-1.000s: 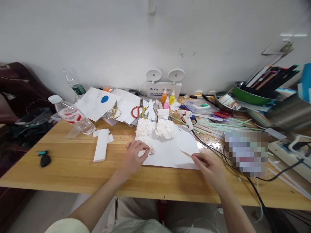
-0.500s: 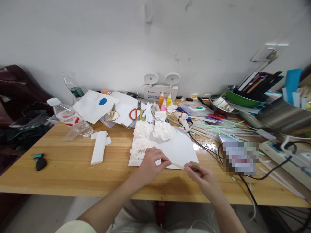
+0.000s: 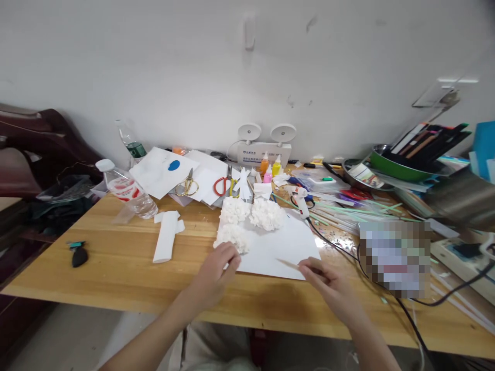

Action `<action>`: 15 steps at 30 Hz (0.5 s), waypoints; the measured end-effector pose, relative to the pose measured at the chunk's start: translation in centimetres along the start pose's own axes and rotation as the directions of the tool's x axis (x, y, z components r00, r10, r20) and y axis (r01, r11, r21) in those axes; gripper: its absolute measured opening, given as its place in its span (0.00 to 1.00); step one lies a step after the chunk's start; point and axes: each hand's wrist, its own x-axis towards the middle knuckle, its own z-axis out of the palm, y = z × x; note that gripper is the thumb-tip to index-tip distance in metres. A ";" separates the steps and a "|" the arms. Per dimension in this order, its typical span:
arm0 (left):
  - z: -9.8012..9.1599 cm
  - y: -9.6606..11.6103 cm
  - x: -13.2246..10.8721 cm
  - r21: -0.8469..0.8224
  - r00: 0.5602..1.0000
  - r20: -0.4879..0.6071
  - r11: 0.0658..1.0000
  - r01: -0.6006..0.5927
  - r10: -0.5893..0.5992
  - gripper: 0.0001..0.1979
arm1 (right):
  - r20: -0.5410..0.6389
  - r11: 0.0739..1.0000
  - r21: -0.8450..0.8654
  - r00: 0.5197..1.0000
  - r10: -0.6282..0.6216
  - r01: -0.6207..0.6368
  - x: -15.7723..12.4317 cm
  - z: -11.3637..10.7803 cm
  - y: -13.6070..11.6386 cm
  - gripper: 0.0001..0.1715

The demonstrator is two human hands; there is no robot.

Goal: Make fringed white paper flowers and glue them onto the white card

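Between the thumb and fingers of my right hand (image 3: 328,283) is a thin, pale, pointed stick (image 3: 286,264), its tip directed left over a white sheet (image 3: 270,252). My left hand (image 3: 217,273) is closed, fingers curled against the thumb, just in front of the lower-left white crumbly clump (image 3: 232,236); whatever it may hold is hidden. Two more white clumps lie on the sheet: one at its upper left (image 3: 234,208) and one farther right (image 3: 266,215).
A folded white paper piece (image 3: 166,239) and a water bottle (image 3: 126,190) are on the left. Behind the sheet lie scissors (image 3: 187,186), red-handled pliers (image 3: 221,186) and small paint bottles (image 3: 276,167). A glue gun (image 3: 300,200) and its black cable (image 3: 332,239) run along the right.
My left hand has let go of the stick's tip and moved left toward the lower-left clump. My right hand keeps hold of the stick. The camera view has shifted slightly.
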 end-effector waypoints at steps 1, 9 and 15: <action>-0.7 -0.9 -0.2 0.019 0.998 -0.057 0.999 0.037 -0.036 0.14 | -0.064 0.998 -0.066 0.998 -0.004 0.000 0.4 -0.6 0.9 0.13; -5.6 -9.1 -0.2 0.305 0.927 -0.369 0.933 0.190 -0.068 0.15 | -0.367 0.840 -0.531 0.924 -0.112 -0.109 3.9 -4.0 9.9 0.17; -5.0 -10.5 -0.2 0.406 0.920 -0.392 0.898 0.168 0.005 0.11 | -0.404 0.702 -0.712 0.819 -0.408 -0.002 3.5 -2.5 9.7 0.15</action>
